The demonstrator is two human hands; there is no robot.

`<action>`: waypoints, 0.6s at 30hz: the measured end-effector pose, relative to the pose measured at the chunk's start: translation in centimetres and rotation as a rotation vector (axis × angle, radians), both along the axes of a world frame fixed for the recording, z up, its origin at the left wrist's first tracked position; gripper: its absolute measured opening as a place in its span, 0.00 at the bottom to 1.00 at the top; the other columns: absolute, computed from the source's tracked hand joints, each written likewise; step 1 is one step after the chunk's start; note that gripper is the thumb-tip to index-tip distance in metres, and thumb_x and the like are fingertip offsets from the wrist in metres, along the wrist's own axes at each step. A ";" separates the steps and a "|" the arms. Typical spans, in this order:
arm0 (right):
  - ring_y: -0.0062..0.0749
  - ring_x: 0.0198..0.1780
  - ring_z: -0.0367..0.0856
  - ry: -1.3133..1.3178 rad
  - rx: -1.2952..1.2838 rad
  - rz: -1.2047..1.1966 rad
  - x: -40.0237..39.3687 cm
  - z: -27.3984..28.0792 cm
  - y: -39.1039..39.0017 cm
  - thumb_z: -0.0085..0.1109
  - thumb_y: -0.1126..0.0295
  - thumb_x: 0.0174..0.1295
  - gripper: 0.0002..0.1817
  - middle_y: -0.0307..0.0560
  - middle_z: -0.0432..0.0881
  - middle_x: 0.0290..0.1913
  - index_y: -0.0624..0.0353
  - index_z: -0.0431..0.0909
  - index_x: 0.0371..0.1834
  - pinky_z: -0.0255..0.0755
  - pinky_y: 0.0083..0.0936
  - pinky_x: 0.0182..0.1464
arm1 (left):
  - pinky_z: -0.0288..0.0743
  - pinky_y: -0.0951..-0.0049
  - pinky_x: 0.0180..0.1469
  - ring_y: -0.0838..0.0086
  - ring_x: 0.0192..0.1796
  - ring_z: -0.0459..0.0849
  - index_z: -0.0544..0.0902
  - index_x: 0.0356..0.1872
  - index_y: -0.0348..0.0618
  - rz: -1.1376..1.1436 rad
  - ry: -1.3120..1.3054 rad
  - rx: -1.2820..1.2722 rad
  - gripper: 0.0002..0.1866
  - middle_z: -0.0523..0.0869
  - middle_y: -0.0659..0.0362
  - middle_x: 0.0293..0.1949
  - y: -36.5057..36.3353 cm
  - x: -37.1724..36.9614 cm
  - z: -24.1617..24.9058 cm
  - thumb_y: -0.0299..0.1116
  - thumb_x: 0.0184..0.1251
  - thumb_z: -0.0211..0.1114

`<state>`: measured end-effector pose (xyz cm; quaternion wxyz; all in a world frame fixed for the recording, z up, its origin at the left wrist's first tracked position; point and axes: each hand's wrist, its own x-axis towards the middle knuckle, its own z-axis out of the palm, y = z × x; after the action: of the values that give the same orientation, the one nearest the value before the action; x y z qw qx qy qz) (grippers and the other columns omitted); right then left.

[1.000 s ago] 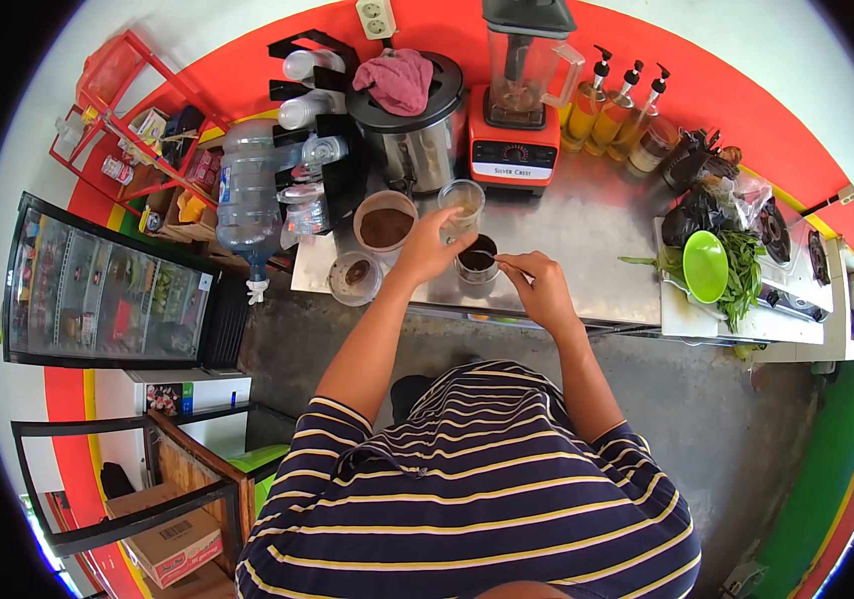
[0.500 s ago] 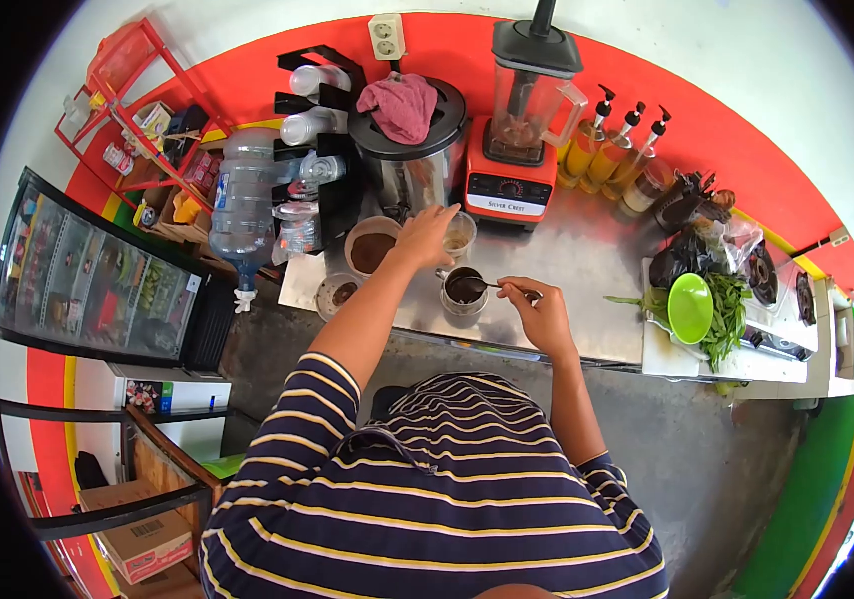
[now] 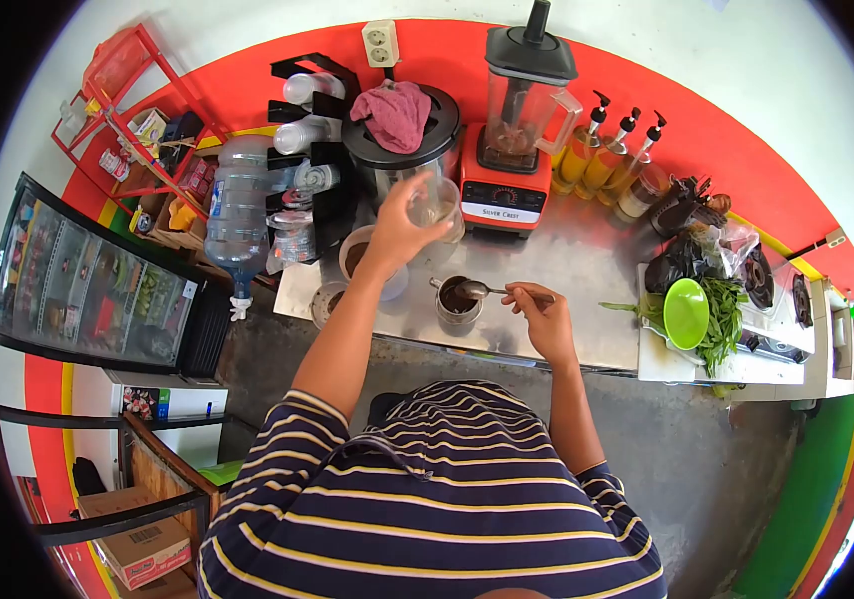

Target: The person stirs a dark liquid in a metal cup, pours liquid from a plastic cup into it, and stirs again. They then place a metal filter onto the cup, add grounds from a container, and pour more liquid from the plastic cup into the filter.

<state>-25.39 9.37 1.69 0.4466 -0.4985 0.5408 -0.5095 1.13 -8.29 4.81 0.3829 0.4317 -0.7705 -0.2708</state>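
My right hand [image 3: 547, 317] grips a metal spoon [image 3: 502, 292]. The spoon's bowl rests over the mouth of a small metal cup [image 3: 460, 317], which has dark brown powder in it. My left hand [image 3: 405, 228] is curled round a clear container [image 3: 448, 208] in front of the blender; part of the container is hidden by the fingers. Below my left wrist, a tub of brown powder [image 3: 352, 252] is partly covered by my forearm. A translucent round piece [image 3: 394, 287] lies beside it, and another small round container [image 3: 326, 302] sits near the counter's left front.
A red blender [image 3: 505, 190] and a large lidded dispenser [image 3: 402, 150] with a pink cloth stand at the back of the steel counter [image 3: 567, 270]. Pump bottles [image 3: 601, 160] line the wall. To the right are a green bowl [image 3: 686, 313] and leafy greens [image 3: 724, 317].
My left hand has closed on the clear container and moved it up and left, towards the dispenser. A translucent round piece shows under my wrist. The spoon's bowl has turned and risen slightly.
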 end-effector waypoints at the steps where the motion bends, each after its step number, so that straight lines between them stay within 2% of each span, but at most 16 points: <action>1: 0.25 0.42 0.84 -0.006 0.008 -0.004 0.0 0.1 -0.2 0.65 0.68 0.83 0.14 0.47 0.96 0.42 0.68 0.92 0.57 0.80 0.26 0.49 | 0.75 0.62 0.68 0.64 0.65 0.83 0.75 0.80 0.43 -0.003 0.216 0.002 0.50 0.85 0.53 0.65 0.5 0.3 0.9 0.34 0.52 0.88; 2: 0.25 0.42 0.84 -0.012 0.019 -0.010 0.1 0.1 -0.2 0.65 0.68 0.83 0.14 0.47 0.95 0.42 0.69 0.92 0.57 0.80 0.26 0.49 | 0.74 0.64 0.67 0.68 0.63 0.82 0.75 0.79 0.43 -0.004 0.433 0.007 0.49 0.86 0.57 0.63 1.2 0.5 1.6 0.32 0.52 0.89; 3: 0.25 0.42 0.84 -0.014 0.025 -0.011 0.1 0.1 -0.5 0.65 0.68 0.83 0.14 0.47 0.95 0.42 0.69 0.92 0.57 0.80 0.26 0.49 | 0.74 0.64 0.67 0.68 0.63 0.82 0.75 0.79 0.43 -0.004 0.431 0.014 0.49 0.86 0.57 0.63 1.7 0.7 2.3 0.32 0.52 0.89; 5: 0.25 0.41 0.83 -0.017 -0.004 0.006 0.2 -0.1 -1.0 0.65 0.67 0.83 0.15 0.47 0.95 0.42 0.71 0.91 0.57 0.80 0.26 0.48 | 0.72 0.67 0.69 0.73 0.65 0.82 0.74 0.78 0.44 -0.052 0.660 -0.008 0.47 0.84 0.60 0.64 2.5 1.5 3.1 0.25 0.54 0.87; 7: 0.25 0.41 0.84 0.008 0.017 0.006 0.3 0.0 -1.4 0.64 0.67 0.83 0.15 0.47 0.95 0.41 0.71 0.91 0.56 0.79 0.26 0.48 | 0.73 0.68 0.70 0.71 0.68 0.83 0.73 0.75 0.44 -0.065 0.598 -0.085 0.45 0.83 0.59 0.65 3.6 2.4 3.4 0.24 0.54 0.86; 9: 0.22 0.40 0.83 0.014 -0.007 0.017 0.5 -0.1 -1.7 0.63 0.66 0.84 0.15 0.45 0.95 0.40 0.68 0.92 0.56 0.75 0.24 0.44 | 0.74 0.65 0.71 0.68 0.69 0.84 0.72 0.75 0.46 -0.152 0.718 0.025 0.48 0.83 0.58 0.66 5.6 2.9 3.8 0.24 0.51 0.89; 10: 0.22 0.40 0.83 0.015 0.002 0.020 0.5 -0.1 -1.8 0.63 0.66 0.84 0.15 0.45 0.95 0.40 0.68 0.92 0.56 0.75 0.24 0.44 | 0.76 0.63 0.72 0.66 0.70 0.85 0.69 0.78 0.45 -0.195 0.770 0.053 0.51 0.82 0.57 0.67 6.3 3.2 3.5 0.24 0.52 0.89; 13: 0.25 0.42 0.85 -0.025 0.009 0.022 0.9 0.3 -2.0 0.64 0.67 0.83 0.15 0.48 0.95 0.40 0.71 0.91 0.55 0.80 0.26 0.48 | 0.77 0.63 0.71 0.65 0.70 0.86 0.68 0.81 0.43 -0.221 0.841 0.214 0.54 0.82 0.55 0.68 8.1 4.3 2.1 0.22 0.51 0.89; 14: 0.25 0.42 0.85 -0.025 0.005 0.006 1.0 0.5 -2.0 0.64 0.67 0.84 0.15 0.48 0.95 0.40 0.71 0.91 0.55 0.80 0.26 0.48 | 0.79 0.62 0.72 0.65 0.70 0.86 0.68 0.82 0.41 -0.231 0.771 0.289 0.54 0.82 0.52 0.71 8.7 5.0 1.6 0.20 0.52 0.88; 18: 0.25 0.42 0.86 -0.027 -0.012 -0.024 1.0 -0.2 -2.1 0.64 0.67 0.84 0.15 0.49 0.95 0.40 0.71 0.91 0.55 0.80 0.26 0.48 | 0.81 0.60 0.70 0.65 0.68 0.86 0.72 0.80 0.41 -0.213 0.674 0.488 0.50 0.83 0.51 0.73 11.1 5.4 -0.8 0.18 0.54 0.87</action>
<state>-24.42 7.27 1.50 0.4446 -0.4879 0.5375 -0.5248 6.53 2.80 4.03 0.4699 0.3151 -0.5560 -0.6089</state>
